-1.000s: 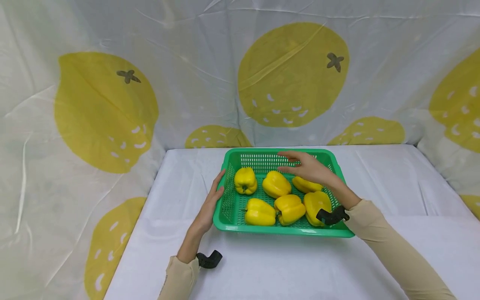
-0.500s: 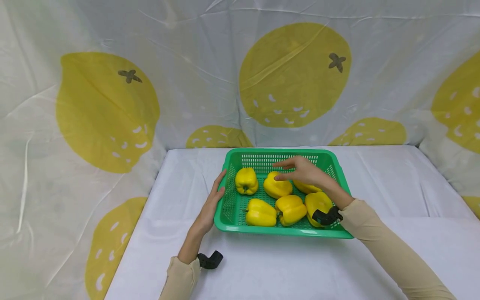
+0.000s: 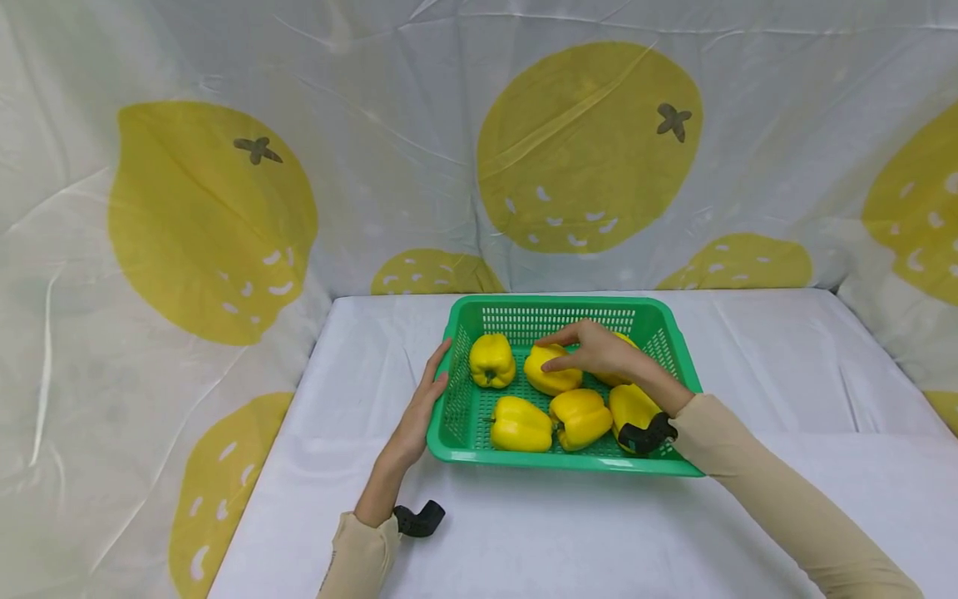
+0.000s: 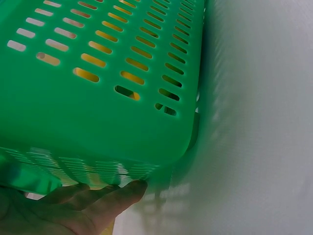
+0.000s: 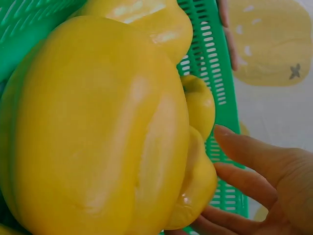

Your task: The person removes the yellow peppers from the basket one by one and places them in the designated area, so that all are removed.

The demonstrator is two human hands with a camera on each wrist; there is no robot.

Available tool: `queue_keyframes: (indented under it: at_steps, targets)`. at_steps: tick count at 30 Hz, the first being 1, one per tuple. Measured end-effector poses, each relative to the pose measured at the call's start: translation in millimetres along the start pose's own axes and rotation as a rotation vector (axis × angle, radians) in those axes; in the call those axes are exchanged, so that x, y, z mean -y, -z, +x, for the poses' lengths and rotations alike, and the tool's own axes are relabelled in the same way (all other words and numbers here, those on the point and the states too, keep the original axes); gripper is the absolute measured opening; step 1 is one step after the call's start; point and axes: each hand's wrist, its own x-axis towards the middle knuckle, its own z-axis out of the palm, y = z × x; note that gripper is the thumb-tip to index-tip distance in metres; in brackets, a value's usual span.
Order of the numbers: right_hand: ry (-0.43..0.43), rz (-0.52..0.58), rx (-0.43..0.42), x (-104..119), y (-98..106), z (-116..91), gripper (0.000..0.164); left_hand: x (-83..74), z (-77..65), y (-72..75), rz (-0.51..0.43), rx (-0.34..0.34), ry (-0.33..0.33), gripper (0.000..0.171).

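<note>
A green plastic basket [image 3: 565, 459] holds several yellow bell peppers. My left hand [image 3: 414, 420] rests against the basket's left side with its fingers extended; in the left wrist view its fingertips lie along the slotted wall. Over the basket, my right hand [image 3: 595, 349] spreads thumb and fingers about the middle pepper [image 3: 550, 380] of the back row. The right wrist view shows fingers right at that bell pepper [image 5: 199, 188], the thumb apart from its side. Part of the back right pepper [image 3: 624, 339] is hidden by the right hand.
Another bell pepper [image 3: 491, 361] sits at the basket's back left. Along the front lie a left pepper [image 3: 520, 425], a middle pepper [image 3: 580, 418] and a right pepper [image 3: 630, 404]. A white cloth [image 3: 524, 532] covers the table, and a lemon-print curtain [image 3: 404, 166] hangs behind.
My right hand has moved down and slightly left, from above the back of the basket to the middle back pepper. The left hand and the basket stay in place.
</note>
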Motion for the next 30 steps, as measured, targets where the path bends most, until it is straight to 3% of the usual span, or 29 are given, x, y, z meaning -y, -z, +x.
queue_keyframes:
  at_steps: [7, 30]
  targets:
    - [0.044, -0.041, -0.027, 0.4, -4.9, 3.6, 0.052, 0.2, -0.2, 0.4, 0.002, 0.003, -0.009, 0.053]
    - [0.032, -0.100, -0.064, -3.0, -9.0, 7.5, 0.053, 2.9, 0.6, 0.6, -0.005, 0.004, -0.004, 0.052]
